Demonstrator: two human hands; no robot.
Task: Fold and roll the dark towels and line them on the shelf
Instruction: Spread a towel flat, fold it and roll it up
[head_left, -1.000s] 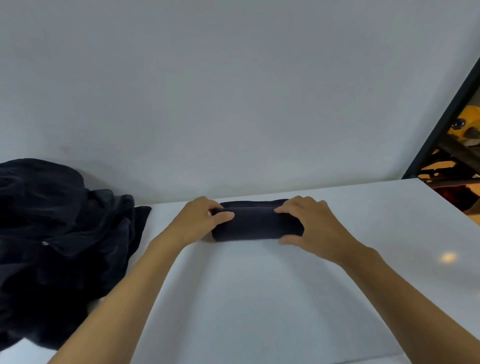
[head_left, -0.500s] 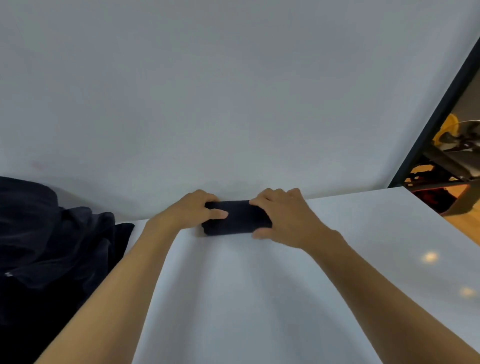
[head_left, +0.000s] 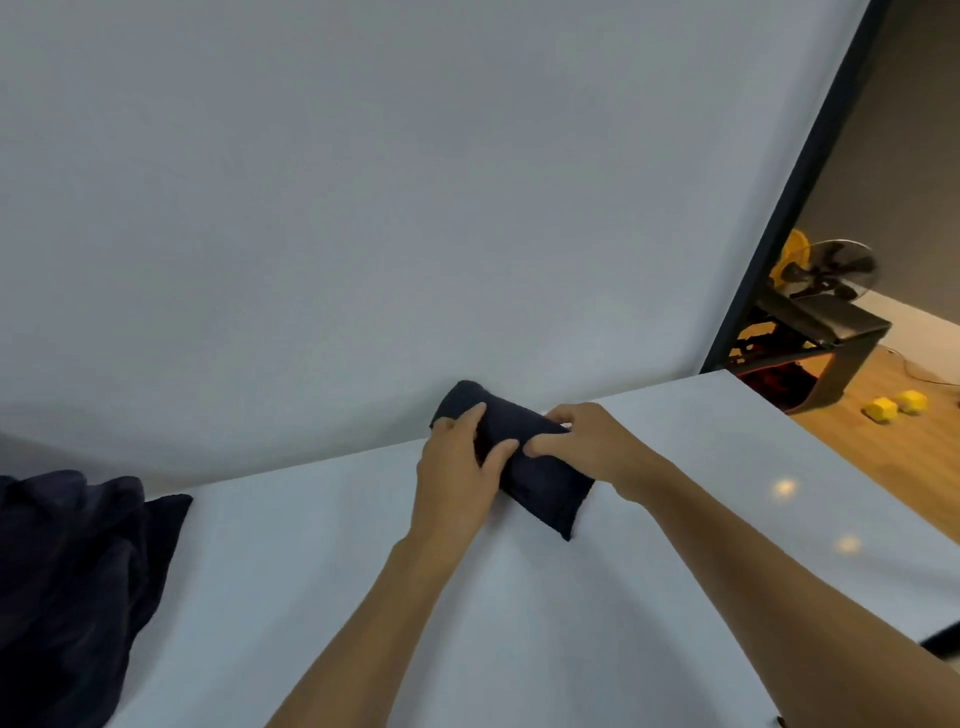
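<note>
Centre frame: L hand (head_left: 457, 467) & R hand (head_left: 592, 441) grip a dark roll (head_left: 550, 493) angled on the bench (head_left: 337, 571). Risk: slack grip lets it unwind or sit crooked.

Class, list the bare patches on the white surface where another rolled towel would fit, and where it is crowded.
Bare: the white surface between the towel pile and the left hand, and the stretch right of the rolled towel. Crowded: the pile's corner, and the roll, which the right hand also grips.
</note>
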